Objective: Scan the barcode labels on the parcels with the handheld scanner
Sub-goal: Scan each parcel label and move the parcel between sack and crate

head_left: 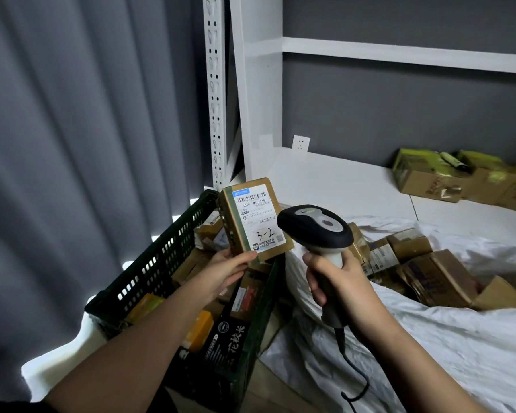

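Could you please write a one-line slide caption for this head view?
Left hand holds a labelled parcel upright over the crate while the right hand aims the scanner at it.

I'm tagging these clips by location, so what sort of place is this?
Probably a parcel sorting or storage room. White metal shelving stands against the wall, a dark crate and a white sack are full of cardboard parcels, and the right hand aims a scanner at a labelled parcel.

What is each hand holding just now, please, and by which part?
Left hand holds the labelled parcel by its bottom corner; right hand grips the scanner by its handle.
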Tool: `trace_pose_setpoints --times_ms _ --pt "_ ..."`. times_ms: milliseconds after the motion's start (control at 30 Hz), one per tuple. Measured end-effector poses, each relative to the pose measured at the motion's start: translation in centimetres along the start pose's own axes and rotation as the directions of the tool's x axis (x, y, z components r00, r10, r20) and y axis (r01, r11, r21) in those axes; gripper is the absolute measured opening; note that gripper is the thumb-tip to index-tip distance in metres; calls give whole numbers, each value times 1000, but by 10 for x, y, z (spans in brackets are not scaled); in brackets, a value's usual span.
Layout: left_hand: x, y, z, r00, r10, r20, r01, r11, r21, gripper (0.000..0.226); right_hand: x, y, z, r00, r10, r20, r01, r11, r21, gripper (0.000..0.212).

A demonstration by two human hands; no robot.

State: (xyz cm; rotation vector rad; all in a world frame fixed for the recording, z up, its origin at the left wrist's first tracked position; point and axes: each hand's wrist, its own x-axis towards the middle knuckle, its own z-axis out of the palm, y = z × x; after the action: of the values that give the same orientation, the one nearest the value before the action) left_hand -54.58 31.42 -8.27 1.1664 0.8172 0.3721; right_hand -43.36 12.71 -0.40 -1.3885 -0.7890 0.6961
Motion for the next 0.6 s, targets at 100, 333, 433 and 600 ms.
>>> trace_pose_setpoints --times_ms 100,333,433,600 --pt "-10 7 9 995 83 -62 -74 989 125 48 -1 -3 -14 998 18 -65 -17 1000 26 13" --pt "-13 43 70 963 264 -52 -225 896 382 69 -17 -31 -84 943 25 -332 20 991 130 17" --pt "-11 66 119 930 367 1 -313 792 524 70 -27 -41 -116 897 27 -441 63 980 187 29" --pt "-4 91 196 917 391 84 -288 501 816 72 -47 -51 -161 833 38 -552 74 981 179 24"
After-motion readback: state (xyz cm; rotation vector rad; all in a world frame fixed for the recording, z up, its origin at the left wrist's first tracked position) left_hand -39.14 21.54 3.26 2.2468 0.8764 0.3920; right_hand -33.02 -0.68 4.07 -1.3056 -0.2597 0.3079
